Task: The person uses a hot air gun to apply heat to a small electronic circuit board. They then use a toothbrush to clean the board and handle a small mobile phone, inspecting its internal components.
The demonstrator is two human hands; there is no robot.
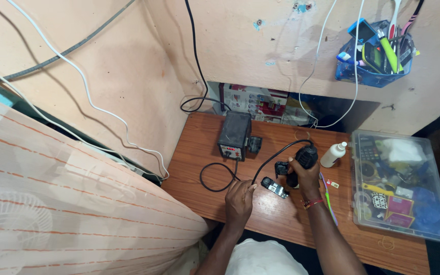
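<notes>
A black hot-air handpiece (305,159) is gripped in the closed right hand (306,175); a small dark rectangular circuit board (274,187) (at three o'clock of the left hand (239,199)) is steadied on the wooden tabletop (281,214) by curled fingers; steady aiming is judged to be needed.

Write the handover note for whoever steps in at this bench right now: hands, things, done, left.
Right hand: gripped around the black hot-air tool, nozzle down over the desk.
Left hand: resting on the wooden desk, fingertips by the tool's black cable, beside a small dark circuit board.
Black station box sits at the back of the desk; white bottle and clear parts box to the right.
Done: tool picked up and held over the work.
Left: cannot tell from this view how far the board work has gone.
</notes>
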